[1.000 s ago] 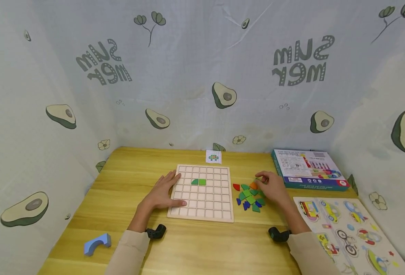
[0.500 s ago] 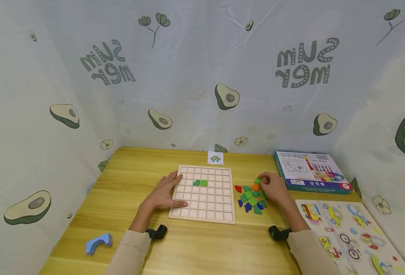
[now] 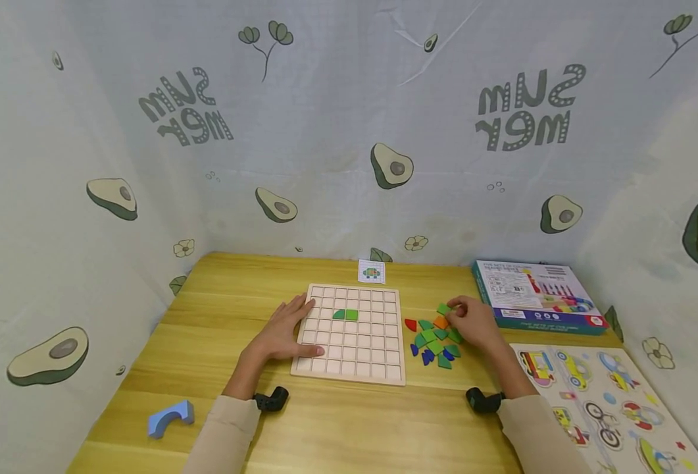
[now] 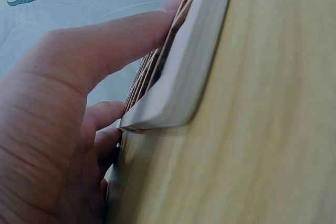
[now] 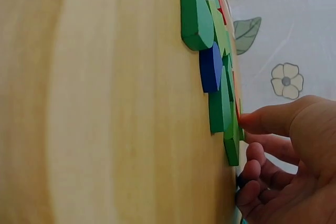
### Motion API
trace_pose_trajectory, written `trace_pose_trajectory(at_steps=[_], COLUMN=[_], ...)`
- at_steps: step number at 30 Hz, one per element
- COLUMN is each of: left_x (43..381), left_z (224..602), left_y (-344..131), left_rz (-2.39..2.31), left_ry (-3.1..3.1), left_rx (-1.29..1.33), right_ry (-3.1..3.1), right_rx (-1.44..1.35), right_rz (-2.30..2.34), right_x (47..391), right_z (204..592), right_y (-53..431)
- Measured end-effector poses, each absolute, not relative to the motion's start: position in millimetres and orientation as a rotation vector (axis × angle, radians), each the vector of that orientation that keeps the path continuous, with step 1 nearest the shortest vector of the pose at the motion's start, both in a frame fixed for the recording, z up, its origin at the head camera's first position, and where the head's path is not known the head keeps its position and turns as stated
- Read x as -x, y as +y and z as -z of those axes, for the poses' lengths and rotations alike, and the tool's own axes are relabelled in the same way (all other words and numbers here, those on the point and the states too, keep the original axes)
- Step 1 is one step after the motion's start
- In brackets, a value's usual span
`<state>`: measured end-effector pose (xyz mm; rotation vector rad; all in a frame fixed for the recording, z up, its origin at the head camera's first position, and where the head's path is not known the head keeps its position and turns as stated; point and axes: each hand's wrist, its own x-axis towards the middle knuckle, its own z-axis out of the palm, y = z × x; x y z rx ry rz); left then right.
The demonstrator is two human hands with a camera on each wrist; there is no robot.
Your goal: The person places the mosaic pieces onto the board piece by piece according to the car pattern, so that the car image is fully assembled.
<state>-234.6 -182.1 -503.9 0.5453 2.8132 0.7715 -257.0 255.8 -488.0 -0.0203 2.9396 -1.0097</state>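
A pale wooden grid board (image 3: 349, 362) lies in the middle of the table. A green quarter-round piece (image 3: 339, 315) and a light green square (image 3: 352, 315) sit side by side in its cells. My left hand (image 3: 280, 330) rests along the board's left edge, thumb over the front cells and fingers spread; the left wrist view shows the thumb (image 4: 121, 38) over the rim. Beyond the loose pile, my right hand (image 3: 472, 321) pinches a light green square tile (image 3: 443, 308) at its right side. An orange piece (image 3: 441, 322) lies just below its fingertips.
Several loose green and blue pieces (image 3: 434, 347) and a red quarter-round (image 3: 410, 324) lie right of the board. A picture card (image 3: 372, 272) is behind it. A box (image 3: 538, 296) and a puzzle board (image 3: 603, 395) occupy the right; a blue arch block (image 3: 171, 417) sits front left.
My right hand has drawn a light green square out at the pile's far side, and its fingers have shifted slightly. My left hand stays on the board. The head view has shifted a little.
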Motion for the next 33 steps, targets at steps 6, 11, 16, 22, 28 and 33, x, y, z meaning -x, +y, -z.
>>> trace_pose_trajectory(at_steps=[6,11,16,22,28,33], left_x=[235,236,235,235,234,235], left_z=[505,507,506,505,504,505], left_y=[-182,-183,-183,-183,-184,-184], left_rz=[-0.77,-0.776,-0.783,-0.796,-0.815,-0.804], left_ry=[2.819,2.818,2.818,2.809,2.809,2.804], left_rx=[-0.544,-0.545,-0.549,-0.541,-0.537,-0.553], right_ry=[2.952,2.981,2.945,2.879,2.886,2.903], right_rx=[0.039,0.17,0.319,0.34,0.279,0.299], right_rz=[1.037,1.076,1.013,0.943,0.958,0.981], right_x=[256,254,250,250,256,258], right_z=[488,487,480,478,480,481], right_y=[255,251,242,231,222,222])
